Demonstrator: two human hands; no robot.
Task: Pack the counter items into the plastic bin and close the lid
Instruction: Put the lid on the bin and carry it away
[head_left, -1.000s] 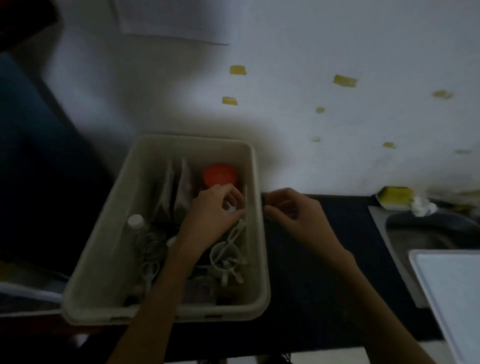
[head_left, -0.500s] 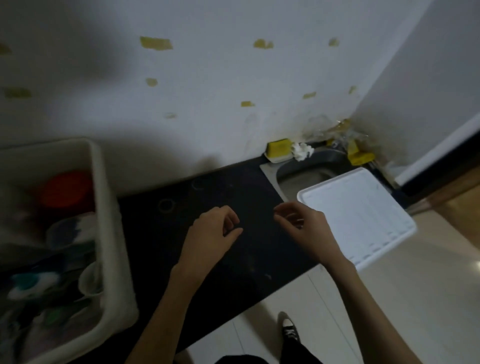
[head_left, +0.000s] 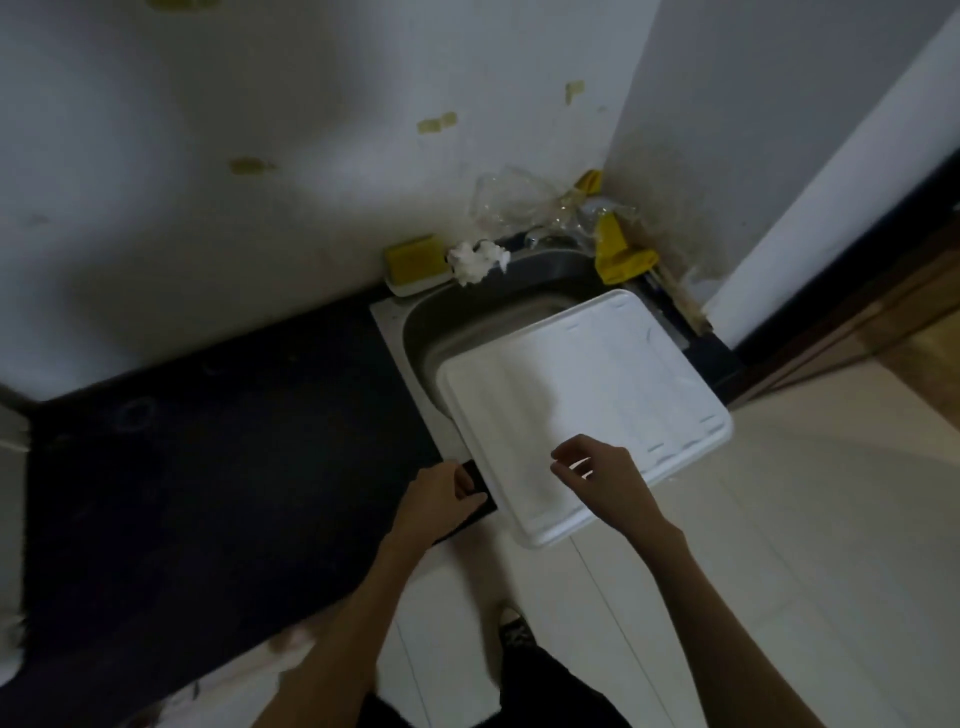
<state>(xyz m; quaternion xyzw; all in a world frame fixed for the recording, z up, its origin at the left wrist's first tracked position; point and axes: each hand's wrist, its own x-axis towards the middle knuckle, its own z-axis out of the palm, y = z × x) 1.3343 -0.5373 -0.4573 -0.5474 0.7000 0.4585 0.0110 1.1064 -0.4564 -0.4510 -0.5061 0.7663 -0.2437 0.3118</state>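
Swung away from the bin toward the lid (head_left: 582, 395) over the sink (head_left: 441, 332), both hands (head_left: 441, 499) (head_left: 608, 480) loosely curled, empty, reaching to grasp its near edge.

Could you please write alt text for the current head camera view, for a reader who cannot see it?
Two bare hands reach toward a white plastic lid lying across a metal sink; the right hand hovers over it, the left hand beside its edge, over the dark counter.
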